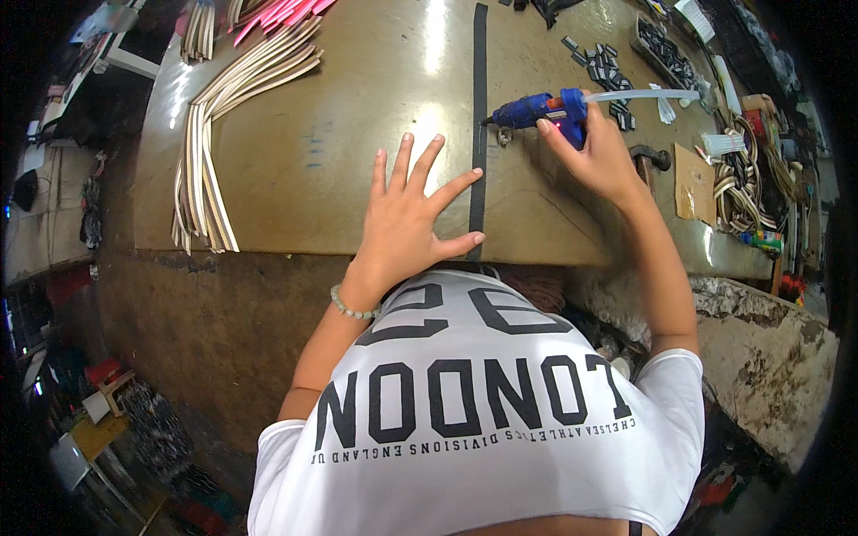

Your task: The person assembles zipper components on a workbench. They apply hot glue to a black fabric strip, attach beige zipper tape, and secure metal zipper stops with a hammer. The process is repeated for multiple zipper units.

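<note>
A long black strap (479, 62) lies straight across the table, from the far side to the near edge. My left hand (413, 204) is spread flat on the tabletop, its thumb and a fingertip touching the strap's left side. In my right hand (601, 152) is a blue glue gun (527, 111), held to the right of the strap. Its dark nozzle points left and reaches the strap's right edge; I cannot tell whether it touches. A long translucent glue stick (643, 94) juts out of the gun's back. Below the nozzle sits a small round metal piece (505, 137).
Bundled striped straps (204, 152) lie at the left, with pink strips (279, 16) beyond them. Small dark pieces (603, 67) are scattered at far right, near a filled tray (663, 49). A hammer (651, 159), cardboard (694, 185) and coiled straps (742, 192) lie at the right.
</note>
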Available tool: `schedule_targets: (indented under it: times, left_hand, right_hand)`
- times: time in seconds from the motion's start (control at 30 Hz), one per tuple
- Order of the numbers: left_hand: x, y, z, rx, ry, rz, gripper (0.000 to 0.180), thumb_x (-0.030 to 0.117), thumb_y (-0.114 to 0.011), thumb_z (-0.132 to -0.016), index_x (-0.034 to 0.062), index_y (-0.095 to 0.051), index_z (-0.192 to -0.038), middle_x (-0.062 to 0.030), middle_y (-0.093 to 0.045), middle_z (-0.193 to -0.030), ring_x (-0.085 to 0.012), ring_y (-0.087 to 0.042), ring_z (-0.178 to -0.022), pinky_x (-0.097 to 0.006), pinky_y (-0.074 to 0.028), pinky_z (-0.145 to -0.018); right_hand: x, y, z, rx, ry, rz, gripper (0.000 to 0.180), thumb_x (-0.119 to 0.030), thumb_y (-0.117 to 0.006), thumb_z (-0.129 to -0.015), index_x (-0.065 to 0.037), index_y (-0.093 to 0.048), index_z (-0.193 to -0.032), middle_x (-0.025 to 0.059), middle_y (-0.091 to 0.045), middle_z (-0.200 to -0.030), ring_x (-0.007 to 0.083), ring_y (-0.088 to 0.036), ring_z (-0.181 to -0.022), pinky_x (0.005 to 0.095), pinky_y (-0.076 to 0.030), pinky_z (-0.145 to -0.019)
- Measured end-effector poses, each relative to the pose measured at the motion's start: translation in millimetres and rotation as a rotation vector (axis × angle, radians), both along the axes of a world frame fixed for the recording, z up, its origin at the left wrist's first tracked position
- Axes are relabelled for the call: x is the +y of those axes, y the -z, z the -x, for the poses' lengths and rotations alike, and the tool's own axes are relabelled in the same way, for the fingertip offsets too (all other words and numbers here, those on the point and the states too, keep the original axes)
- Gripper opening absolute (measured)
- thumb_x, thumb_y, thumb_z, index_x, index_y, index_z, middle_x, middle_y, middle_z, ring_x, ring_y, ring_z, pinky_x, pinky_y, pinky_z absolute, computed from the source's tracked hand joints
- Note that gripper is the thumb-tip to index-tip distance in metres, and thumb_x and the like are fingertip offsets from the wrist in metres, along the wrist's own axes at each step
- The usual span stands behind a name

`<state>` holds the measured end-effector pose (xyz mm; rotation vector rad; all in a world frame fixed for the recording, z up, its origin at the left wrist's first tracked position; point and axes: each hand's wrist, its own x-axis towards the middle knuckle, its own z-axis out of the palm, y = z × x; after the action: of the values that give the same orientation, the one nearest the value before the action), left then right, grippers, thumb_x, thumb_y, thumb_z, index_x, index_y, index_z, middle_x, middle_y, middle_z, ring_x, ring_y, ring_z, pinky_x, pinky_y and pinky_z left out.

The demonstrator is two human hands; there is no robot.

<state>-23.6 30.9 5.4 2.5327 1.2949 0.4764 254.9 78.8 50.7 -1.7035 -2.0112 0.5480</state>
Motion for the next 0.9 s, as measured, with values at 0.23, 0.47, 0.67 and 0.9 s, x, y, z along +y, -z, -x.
schedule_targets:
  times: [0.23,0.47,0.67,0.9]
  left_hand:
    - [1,-1,1,-0.027,0.007,-0.011,0.075,0.065,-0.066,-0.077,0.0332,-0.048,-0.143,-0.0182,-0.029,-0.156,-0.043,-0.021,-0.144,-0.06,-0.013,-0.116]
    - [25,-9,41,-0.679,-0.23,0.015,0.06,0.041,-0.065,-0.091,0.0064,-0.052,-0.139,-0.0198,-0.043,-0.147,-0.0335,-0.037,-0.139,-0.045,-0.027,-0.115]
    - [141,-18,216,-0.033,-1.099,-0.466,0.051,0.036,-0.056,-0.094,-0.0013,-0.059,-0.128,-0.0257,-0.06,-0.121,-0.0401,-0.056,-0.113,-0.047,-0.041,-0.102]
    - [173,40,283,0.055,-0.993,-0.407,0.046,0.041,-0.058,-0.091,0.0034,-0.07,-0.114,-0.0217,-0.062,-0.123,-0.0396,-0.057,-0.115,-0.046,-0.045,-0.098]
  right_hand:
    - [-36,-11,-12,-0.197,-0.128,-0.501,0.034,-0.022,-0.07,-0.089,-0.007,-0.059,-0.116,0.0166,-0.067,-0.1,0.0347,-0.067,-0.082,0.0377,-0.053,-0.072]
    - [-86,31,-167,-0.029,1.014,-0.513,0.059,-0.05,-0.05,-0.1,0.008,-0.057,-0.104,0.0216,-0.068,-0.102,0.0339,-0.063,-0.087,0.0438,-0.046,-0.081]
    - [-125,33,-205,-0.52,1.065,0.188,0.084,-0.07,-0.039,-0.094,0.011,-0.06,-0.082,0.0293,-0.062,-0.081,0.0393,-0.063,-0.079,0.0469,-0.047,-0.071]
    - [-136,-41,-82,-0.004,0.941,0.146,0.078,-0.065,-0.05,-0.093,0.011,-0.065,-0.105,0.0164,-0.061,-0.073,0.0199,-0.06,-0.059,0.0327,-0.05,-0.063]
